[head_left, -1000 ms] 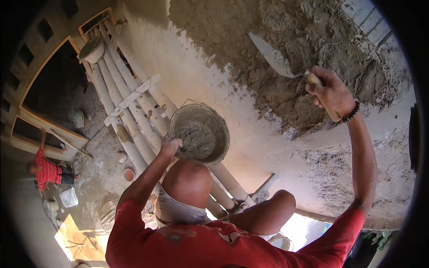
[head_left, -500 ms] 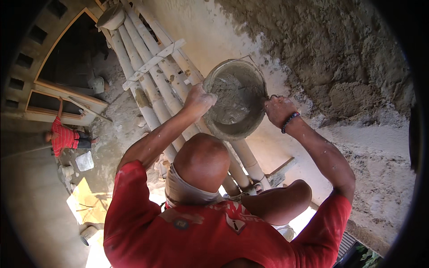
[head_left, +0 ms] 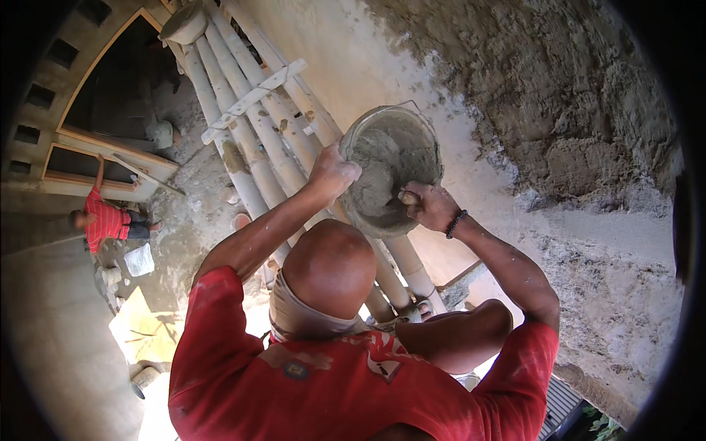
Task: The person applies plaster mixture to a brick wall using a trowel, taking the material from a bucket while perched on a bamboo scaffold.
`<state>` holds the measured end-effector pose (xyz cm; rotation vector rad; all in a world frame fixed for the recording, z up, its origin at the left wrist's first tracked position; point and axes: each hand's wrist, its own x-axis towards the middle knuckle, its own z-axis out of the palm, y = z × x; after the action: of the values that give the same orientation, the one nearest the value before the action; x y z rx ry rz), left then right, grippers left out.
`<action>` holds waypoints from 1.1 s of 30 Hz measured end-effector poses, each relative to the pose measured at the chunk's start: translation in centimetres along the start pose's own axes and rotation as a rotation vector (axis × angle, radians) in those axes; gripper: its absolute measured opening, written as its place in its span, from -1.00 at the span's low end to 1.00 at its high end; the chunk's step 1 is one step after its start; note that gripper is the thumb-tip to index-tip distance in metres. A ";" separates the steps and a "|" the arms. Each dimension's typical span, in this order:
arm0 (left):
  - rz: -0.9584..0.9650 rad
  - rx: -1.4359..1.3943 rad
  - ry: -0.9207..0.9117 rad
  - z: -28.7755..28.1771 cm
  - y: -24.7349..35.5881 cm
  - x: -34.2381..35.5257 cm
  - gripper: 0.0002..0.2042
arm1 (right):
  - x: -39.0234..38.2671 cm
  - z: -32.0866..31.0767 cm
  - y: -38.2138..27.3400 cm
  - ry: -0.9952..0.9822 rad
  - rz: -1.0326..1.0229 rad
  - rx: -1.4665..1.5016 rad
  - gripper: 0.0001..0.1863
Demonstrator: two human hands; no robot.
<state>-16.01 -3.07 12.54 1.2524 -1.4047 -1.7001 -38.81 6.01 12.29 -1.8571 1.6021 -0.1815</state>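
My left hand [head_left: 334, 175] grips the left rim of a cement-coated bucket [head_left: 401, 115] with a wire bail, which holds wet grey mortar [head_left: 371, 173]. At the bucket's lower right, my right hand [head_left: 435, 207] is closed on a trowel handle [head_left: 409, 198], its blade hidden in the bucket. The bucket is over bamboo poles [head_left: 257, 151] bridged by a short crosspiece [head_left: 254, 101]. Right of it, rough fresh plaster [head_left: 559, 103] covers the upper part of the pale wall [head_left: 323, 51].
My bent knees [head_left: 327, 261] are below the bucket. A round container [head_left: 184, 23] rests at the poles' far end. Down at left, another person in a striped red shirt [head_left: 107, 220] is beside a wooden frame [head_left: 125, 187], near a white sack [head_left: 139, 261].
A second ago the trowel was raised at the plaster; my right hand has since come down into the bucket with it. The bucket and my left hand have moved up and rightward in view.
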 end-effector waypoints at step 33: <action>0.807 0.667 0.204 -16.7 -17.7 1.8 -0.78 | -7.2 -37.1 -25.1 0.383 -0.608 0.048 -0.68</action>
<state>0.71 -6.56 -4.87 0.9080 -2.0474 -0.5620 -38.71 -1.30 57.08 -2.3211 1.1885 -0.8755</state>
